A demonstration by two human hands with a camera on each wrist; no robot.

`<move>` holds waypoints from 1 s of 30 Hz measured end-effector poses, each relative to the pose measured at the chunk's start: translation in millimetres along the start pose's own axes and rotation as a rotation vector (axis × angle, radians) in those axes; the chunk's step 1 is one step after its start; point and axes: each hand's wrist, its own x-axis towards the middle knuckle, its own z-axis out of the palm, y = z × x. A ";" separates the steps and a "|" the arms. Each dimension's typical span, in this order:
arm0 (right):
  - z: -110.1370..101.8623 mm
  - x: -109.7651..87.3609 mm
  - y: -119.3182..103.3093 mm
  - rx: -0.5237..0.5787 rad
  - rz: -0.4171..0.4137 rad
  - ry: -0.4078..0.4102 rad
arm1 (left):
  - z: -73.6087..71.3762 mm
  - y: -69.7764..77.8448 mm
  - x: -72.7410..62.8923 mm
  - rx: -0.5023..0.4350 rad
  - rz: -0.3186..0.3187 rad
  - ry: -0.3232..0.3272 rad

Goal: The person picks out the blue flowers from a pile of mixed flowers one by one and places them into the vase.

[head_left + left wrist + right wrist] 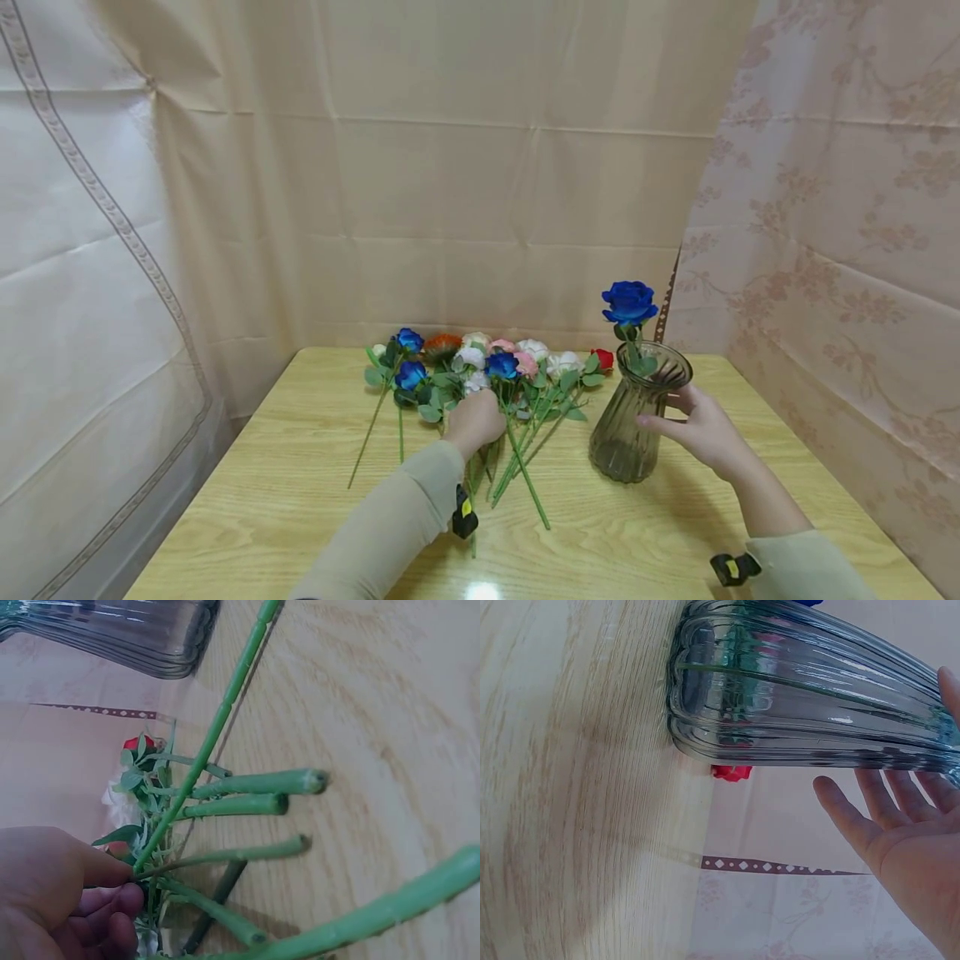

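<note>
My left hand is over the flower pile, and its thumb and forefinger pinch a thin green flower stem in the left wrist view. Which bloom that stem bears is not clear; a blue rose lies just beyond the hand. A ribbed, smoky glass vase stands upright on the right. One blue rose rises from it, its stem inside the glass. Around the upper part of the vase, my right hand holds with the thumb on the near side and fingers partly hidden behind; its forefinger sticks out straight.
Artificial flowers in white, pink, orange and blue lie bunched at the table's back, with a red rose near the vase. Several loose stems point toward me. The wooden table meets hanging cloth behind and at both sides.
</note>
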 end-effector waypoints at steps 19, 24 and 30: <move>-0.2 -0.8 1.4 -0.026 0.016 0.007 | -20.2 1.5 -3.2 -0.059 0.130 0.047; -0.2 -1.8 1.2 -0.029 0.019 0.007 | -26.3 3.7 -3.1 -0.081 0.127 0.029; -0.3 -1.7 -1.1 -0.021 0.009 0.006 | -35.6 6.5 -7.4 -0.126 0.147 0.028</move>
